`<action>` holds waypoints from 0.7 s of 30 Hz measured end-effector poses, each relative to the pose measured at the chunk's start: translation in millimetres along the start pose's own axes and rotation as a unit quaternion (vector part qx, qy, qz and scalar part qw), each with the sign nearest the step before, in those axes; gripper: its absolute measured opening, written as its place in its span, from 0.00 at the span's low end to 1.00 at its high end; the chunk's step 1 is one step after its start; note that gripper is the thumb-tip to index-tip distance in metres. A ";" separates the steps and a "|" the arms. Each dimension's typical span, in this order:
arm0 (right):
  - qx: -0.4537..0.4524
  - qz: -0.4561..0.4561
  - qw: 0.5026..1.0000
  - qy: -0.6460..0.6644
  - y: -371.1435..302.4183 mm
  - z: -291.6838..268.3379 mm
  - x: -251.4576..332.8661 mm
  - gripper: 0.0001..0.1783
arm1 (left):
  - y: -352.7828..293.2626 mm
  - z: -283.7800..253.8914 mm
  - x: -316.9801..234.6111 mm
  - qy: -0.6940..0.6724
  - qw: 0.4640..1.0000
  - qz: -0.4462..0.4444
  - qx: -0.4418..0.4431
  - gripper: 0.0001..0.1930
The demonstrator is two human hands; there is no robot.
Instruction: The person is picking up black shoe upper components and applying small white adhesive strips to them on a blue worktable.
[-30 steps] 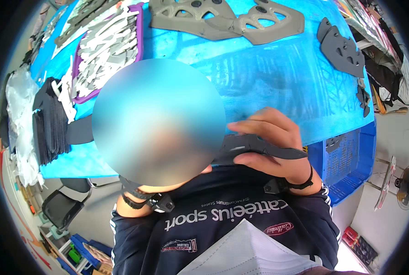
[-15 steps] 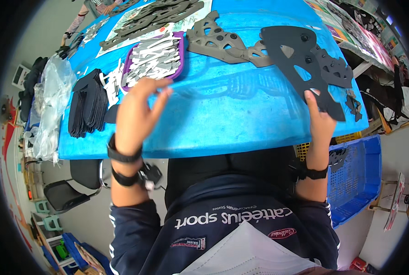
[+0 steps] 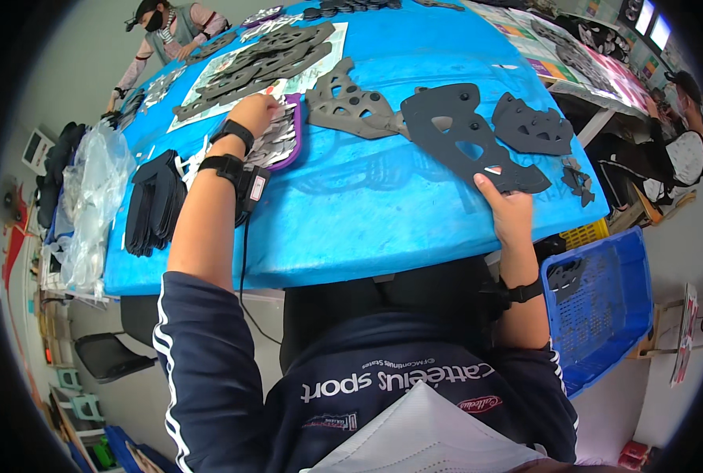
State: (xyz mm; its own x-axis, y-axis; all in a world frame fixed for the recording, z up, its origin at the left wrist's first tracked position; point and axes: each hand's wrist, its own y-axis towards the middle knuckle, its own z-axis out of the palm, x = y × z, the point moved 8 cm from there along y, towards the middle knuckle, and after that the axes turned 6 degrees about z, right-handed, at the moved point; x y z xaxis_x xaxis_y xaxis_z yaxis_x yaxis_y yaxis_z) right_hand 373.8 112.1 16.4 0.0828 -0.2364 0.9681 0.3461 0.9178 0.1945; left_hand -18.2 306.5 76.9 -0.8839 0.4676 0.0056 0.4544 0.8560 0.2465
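Observation:
My right hand (image 3: 506, 211) grips the lower end of a dark grey foam pad (image 3: 446, 142) with cut-out holes and black round studs, thumb on top and fingers underneath. My left hand (image 3: 254, 114) is over the purple tray (image 3: 298, 134), which is heaped with white and grey strips (image 3: 279, 143). Its fingers are curled together at the far part of the heap, and what is between them is hidden. Beside the held pad lie a brown-grey cut-out pad (image 3: 351, 108) on the left and a smaller dark studded pad (image 3: 531, 126) on the right.
Stacked black pads (image 3: 154, 203) lie at the table's left, near a clear plastic bag (image 3: 91, 189). More cut-out pads (image 3: 265, 67) are piled farther back. Small dark scraps (image 3: 577, 183) sit at the right edge, above a blue crate (image 3: 600, 315). A co-worker (image 3: 174, 31) stands at the far left.
My left hand has moved away from me onto the strips in the tray, its fingers curling. My right hand and the foam pad have shifted left in the picture, as the view itself moved.

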 end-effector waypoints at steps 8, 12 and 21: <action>0.001 -0.026 1.000 0.008 2.3 -2.7 2.9 0.11 | -5.1 -3.0 -1.7 -0.059 0.998 -0.028 0.019 0.11; -0.001 -0.019 1.000 0.008 2.0 0.6 3.8 0.11 | -11.8 -12.6 12.3 -0.023 0.999 -0.027 -0.035 0.09; -0.015 -0.020 1.000 -0.017 -1.2 -3.4 7.5 0.12 | -61.4 -50.3 -113.4 -0.510 0.857 -0.001 0.077 0.07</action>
State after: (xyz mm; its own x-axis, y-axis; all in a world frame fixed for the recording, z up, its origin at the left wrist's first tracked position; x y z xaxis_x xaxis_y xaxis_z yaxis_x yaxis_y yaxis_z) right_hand 377.2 108.1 22.9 0.0369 -0.2621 0.9643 0.3760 0.8977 0.2296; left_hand 48.6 189.9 109.9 -0.3637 0.3486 -0.8638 0.5324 0.8387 0.1143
